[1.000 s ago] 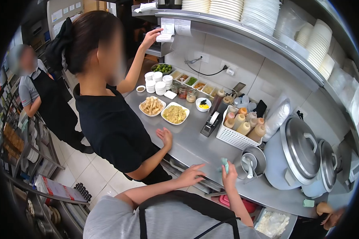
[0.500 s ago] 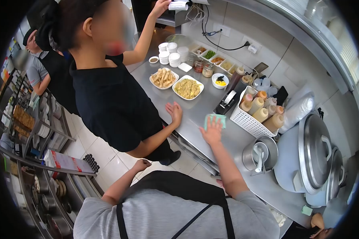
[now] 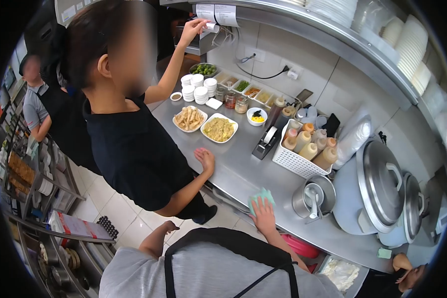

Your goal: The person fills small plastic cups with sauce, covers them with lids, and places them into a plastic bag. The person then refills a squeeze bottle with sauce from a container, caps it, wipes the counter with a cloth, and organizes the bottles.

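My right hand (image 3: pixel 264 216) presses a light green cloth (image 3: pixel 261 199) against the steel counter (image 3: pixel 233 166) near its front edge. The fingers lie over the cloth, which sticks out beyond them. My left hand (image 3: pixel 171 227) hangs low over the floor, away from the counter, its fingers curled and nothing visible in them. Left of the cloth, a co-worker's hand (image 3: pixel 204 161) rests by the counter edge. Beyond it are a square white dish of yellowish food (image 3: pixel 219 129) and a bowl of pale fried strips (image 3: pixel 189 119).
A black tape dispenser (image 3: pixel 266 143) and a white basket of sauce bottles (image 3: pixel 303 165) stand behind the cloth. Metal pots (image 3: pixel 299 201) and a large lidded pot (image 3: pixel 352 198) are to the right. A co-worker in black (image 3: pixel 129 144) stands close on the left, holding a paper slip (image 3: pixel 211 28).
My right hand has drawn the green cloth towards me, nearer the counter's front edge. My left hand has lowered slightly. The view has shifted, showing more of the upper shelf.
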`<action>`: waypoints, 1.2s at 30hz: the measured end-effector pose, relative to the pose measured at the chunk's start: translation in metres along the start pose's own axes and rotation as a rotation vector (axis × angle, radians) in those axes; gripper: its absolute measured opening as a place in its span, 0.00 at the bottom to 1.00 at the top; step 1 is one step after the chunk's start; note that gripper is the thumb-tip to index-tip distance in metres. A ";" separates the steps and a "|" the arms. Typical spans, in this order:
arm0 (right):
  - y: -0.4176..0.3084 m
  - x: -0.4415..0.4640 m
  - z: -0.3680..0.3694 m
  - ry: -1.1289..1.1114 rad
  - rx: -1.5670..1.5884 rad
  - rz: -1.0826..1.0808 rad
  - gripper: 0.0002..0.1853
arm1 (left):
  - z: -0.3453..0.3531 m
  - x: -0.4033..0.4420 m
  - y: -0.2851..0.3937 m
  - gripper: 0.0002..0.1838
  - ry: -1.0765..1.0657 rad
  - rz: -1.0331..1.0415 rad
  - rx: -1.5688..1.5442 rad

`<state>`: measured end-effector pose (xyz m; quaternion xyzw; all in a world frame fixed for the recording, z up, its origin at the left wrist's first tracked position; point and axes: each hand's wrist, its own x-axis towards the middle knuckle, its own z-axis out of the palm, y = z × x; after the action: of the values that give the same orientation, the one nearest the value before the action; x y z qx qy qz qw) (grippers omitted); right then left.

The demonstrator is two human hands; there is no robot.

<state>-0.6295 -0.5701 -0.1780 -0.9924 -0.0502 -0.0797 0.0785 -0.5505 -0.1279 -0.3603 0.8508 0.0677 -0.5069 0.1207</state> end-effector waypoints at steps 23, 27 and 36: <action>0.023 -0.100 -0.070 0.358 0.259 0.395 0.27 | 0.008 0.029 0.066 0.30 -0.015 0.310 0.497; 0.021 -0.039 -0.014 0.082 0.066 0.327 0.30 | -0.001 0.020 0.064 0.30 0.103 0.352 0.364; 0.078 0.056 0.015 0.098 -0.057 0.497 0.33 | 0.013 0.075 0.015 0.27 0.126 0.698 0.567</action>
<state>-0.5638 -0.6390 -0.1947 -0.9711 0.2014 -0.1076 0.0700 -0.5223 -0.1460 -0.4307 0.8513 -0.3574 -0.3818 0.0422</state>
